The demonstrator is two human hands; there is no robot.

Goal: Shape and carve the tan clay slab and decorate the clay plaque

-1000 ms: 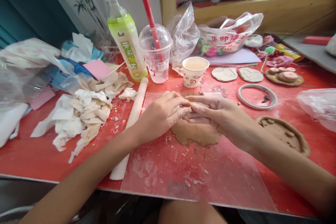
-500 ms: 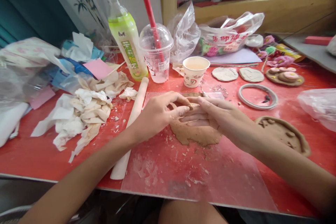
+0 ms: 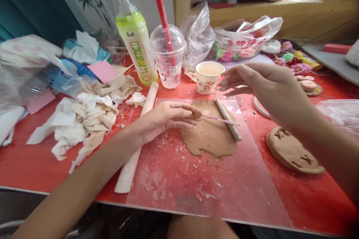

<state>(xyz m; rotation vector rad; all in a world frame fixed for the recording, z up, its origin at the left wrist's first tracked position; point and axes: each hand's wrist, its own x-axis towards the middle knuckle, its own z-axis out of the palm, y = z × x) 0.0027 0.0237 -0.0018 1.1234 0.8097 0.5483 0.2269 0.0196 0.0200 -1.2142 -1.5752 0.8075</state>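
My left hand (image 3: 171, 117) is over the left edge of a flat brown clay slab (image 3: 196, 134), holding a small ball of clay (image 3: 198, 113) at its fingertips. My right hand (image 3: 258, 78) is raised beside a paper cup (image 3: 209, 76) of cloudy liquid, its fingers stretched toward the rim; I cannot tell whether they touch it. Nothing shows in that hand. Across the slab lie a grey stick-like tool (image 3: 228, 119) and a thin purple-and-white tool (image 3: 218, 118). Under the slab is a clear plastic sheet (image 3: 235, 186).
A wooden rolling pin (image 3: 130, 166) lies left of the slab, beyond it crumpled tissues (image 3: 86, 119). A green drink bottle (image 3: 137, 44) and a domed cup (image 3: 171, 69) with a red straw stand behind. A round clay piece (image 3: 294, 153) sits under my right forearm.
My hands have parted. The right one has moved up and right toward the paper cup, uncovering the slab and tools, while the left keeps the clay ball.
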